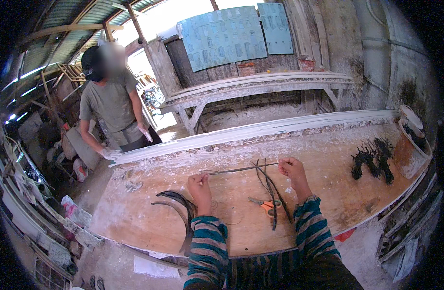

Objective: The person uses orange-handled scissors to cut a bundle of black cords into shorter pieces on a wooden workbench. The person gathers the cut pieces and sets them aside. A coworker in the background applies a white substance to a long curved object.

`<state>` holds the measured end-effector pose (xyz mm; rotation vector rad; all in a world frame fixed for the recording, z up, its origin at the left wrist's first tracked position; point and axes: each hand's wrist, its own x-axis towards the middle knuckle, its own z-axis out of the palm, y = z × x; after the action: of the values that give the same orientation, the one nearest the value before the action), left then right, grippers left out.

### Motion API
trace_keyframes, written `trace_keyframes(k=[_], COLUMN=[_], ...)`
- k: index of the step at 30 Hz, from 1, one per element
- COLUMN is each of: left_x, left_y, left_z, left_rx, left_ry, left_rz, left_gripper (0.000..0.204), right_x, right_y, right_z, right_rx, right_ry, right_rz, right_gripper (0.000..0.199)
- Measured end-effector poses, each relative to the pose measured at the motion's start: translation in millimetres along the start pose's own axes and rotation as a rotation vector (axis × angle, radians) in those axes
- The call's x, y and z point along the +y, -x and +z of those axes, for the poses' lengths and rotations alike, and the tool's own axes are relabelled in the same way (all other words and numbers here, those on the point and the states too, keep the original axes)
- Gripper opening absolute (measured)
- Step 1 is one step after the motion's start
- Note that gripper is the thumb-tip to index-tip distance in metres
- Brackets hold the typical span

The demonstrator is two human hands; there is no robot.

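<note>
Both hands pinch one thin wire taut above the table's middle: left hand (199, 184) and right hand (288, 169) grip the wire (239, 169) ends, seemingly straightening it; bending would need a firmer hold.

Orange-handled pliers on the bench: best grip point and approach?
Take the pliers by the orange handles, the end nearer the person, coming from above. They lie flat on the bench, so only the top is free. Dark strips cross right beside them on the right, so come in from the left, likely with the right hand, which is nearest.
</note>
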<state>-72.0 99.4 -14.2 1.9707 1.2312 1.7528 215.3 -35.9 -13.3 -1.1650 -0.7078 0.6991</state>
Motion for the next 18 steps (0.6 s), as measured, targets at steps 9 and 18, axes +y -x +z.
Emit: trace_keyframes(k=[9,18], left_x=[2.9,0.3], left_y=[-5.9,-9.9], left_z=[-7.8,-14.3], left_rx=[0.134,0.269], left_ry=[-0.087,0.004], left_rz=[-0.006,-0.008], left_gripper=[0.011,0.014], right_x=[-14.5,-22.1], right_y=[9.0,16.5], right_z=[1.7,5.8], right_rx=[-0.183,-0.389], right_ry=[-0.206,-0.014], right_rz=[0.123,0.121], right_gripper=[0.026,0.025])
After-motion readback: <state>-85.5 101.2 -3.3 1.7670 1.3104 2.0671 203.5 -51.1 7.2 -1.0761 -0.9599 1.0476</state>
